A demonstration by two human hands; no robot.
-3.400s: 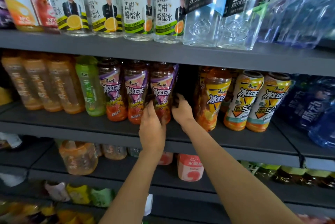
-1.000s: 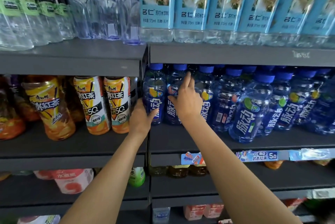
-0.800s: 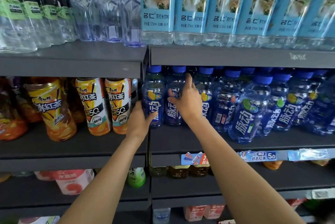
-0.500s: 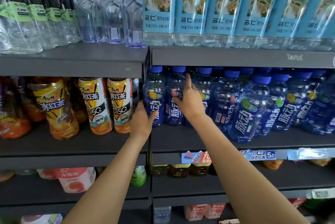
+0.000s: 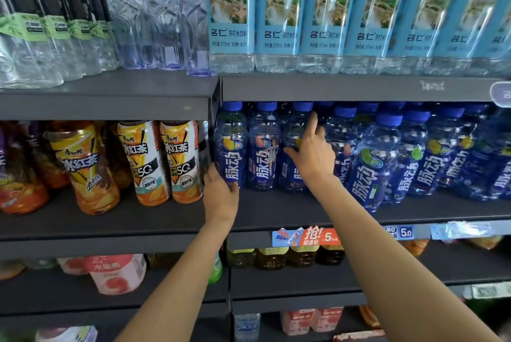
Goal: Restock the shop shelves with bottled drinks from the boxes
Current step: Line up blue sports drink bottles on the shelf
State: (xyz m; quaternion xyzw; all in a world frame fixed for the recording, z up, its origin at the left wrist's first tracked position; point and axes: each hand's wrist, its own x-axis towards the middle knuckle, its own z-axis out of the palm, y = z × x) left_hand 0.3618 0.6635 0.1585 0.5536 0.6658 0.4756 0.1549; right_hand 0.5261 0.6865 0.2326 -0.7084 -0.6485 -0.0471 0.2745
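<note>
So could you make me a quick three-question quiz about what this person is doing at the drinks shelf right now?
1. True or false: the left hand rests against the leftmost blue-capped bottle in its row.
2. Which bottles does the right hand reach among? A) orange tea bottles B) blue-capped bottles C) light-blue-label water bottles
3. Fill in: the light-blue-label water bottles stand on the shelf ____ the blue-capped bottles.

Key: 1 true; 2 B; 3 above.
</note>
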